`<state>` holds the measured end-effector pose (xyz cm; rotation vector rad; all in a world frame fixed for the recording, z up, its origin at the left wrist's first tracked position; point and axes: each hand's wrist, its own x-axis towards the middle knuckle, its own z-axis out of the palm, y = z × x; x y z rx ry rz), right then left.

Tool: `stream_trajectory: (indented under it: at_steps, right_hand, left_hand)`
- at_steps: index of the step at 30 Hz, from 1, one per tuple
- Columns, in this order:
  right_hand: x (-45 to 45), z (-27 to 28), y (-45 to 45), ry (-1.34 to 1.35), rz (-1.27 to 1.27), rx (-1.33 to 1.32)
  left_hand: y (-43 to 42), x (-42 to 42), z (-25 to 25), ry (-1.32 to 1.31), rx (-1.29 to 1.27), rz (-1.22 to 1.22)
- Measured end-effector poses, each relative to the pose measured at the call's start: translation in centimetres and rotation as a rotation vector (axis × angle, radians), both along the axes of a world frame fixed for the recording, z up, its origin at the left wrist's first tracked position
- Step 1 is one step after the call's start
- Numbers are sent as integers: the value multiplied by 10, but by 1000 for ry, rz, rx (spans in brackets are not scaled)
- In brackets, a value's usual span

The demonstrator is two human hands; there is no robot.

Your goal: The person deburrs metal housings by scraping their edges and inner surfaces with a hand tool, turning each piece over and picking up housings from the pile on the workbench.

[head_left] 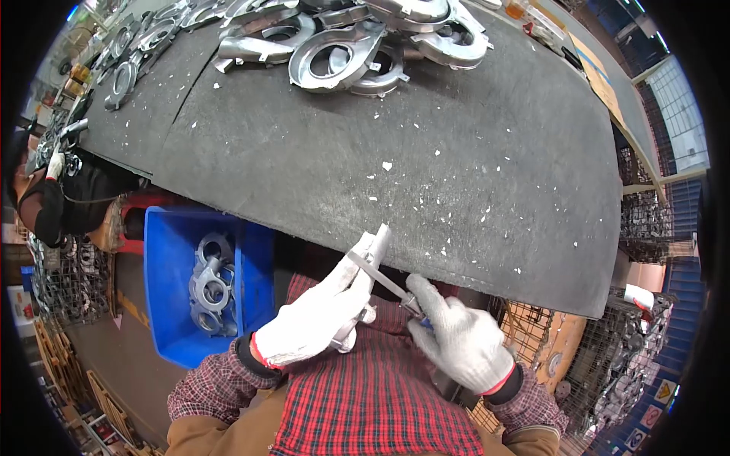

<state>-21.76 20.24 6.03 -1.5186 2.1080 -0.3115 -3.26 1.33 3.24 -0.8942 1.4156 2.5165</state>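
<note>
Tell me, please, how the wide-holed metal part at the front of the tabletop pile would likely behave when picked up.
The wide-holed part is probably stiff, since it looks all metal. Its smooth sheen suggests it might slip. Lifting it could nudge the pile, since it overlaps another ring.

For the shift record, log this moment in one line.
left hand: holding metal part | right hand: gripping flat-bladed tool | blue bin: castings inside | worktop: piled castings, scattered chips
</note>
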Motion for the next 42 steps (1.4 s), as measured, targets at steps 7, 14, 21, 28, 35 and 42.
stream_trajectory:
  at_steps: [7, 14, 21, 28, 35, 42]
  right_hand:
    - [-37, -8, -5, -739, 9, 277]
    - [-35, -7, -10, -814, 51, 324]
    - [-17, 10, -7, -292, 205, 23]
    - [-31, 61, -13, 150, 275, 3]
    - [-29, 76, 0, 318, 256, -87]
    - [-42, 65, 12, 229, 247, -75]
  left_hand:
    - [-5, -3, 19, -42, 39, -3]
    - [1, 17, -9, -6, 34, 54]
    - [-10, 25, 4, -121, -181, -247]
    - [-25, 9, 46, -110, -93, -243]
    - [-34, -13, 55, 92, -90, -349]
    - [-42, -27, 55, 22, -195, -392]
